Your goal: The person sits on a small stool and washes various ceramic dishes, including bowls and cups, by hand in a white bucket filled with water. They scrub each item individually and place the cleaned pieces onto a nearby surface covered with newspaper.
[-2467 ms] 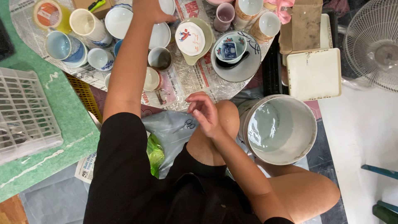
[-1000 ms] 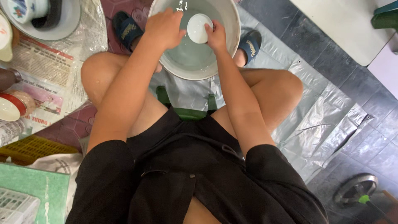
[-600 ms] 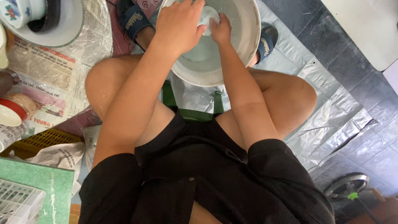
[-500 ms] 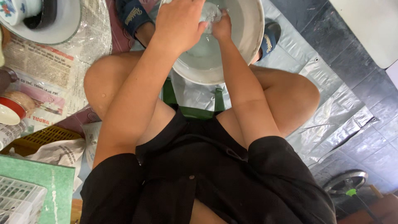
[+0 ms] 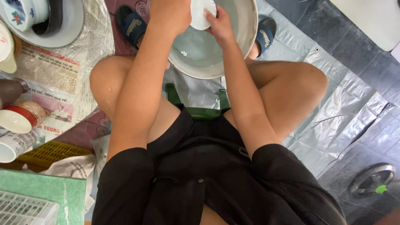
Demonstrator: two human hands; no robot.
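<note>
Hands meet over the round grey metal basin (image 5: 216, 58) on the floor between the knees: left hand (image 5: 170, 14) and right hand (image 5: 219, 26) both grip a small white ceramic bowl (image 5: 201, 13) above the water.

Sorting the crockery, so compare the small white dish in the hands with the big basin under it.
The small white dish is far smaller than the basin. The dish is gripped by the left hand and right hand; the basin rests between the feet, holding water. Both are round and pale.
</note>
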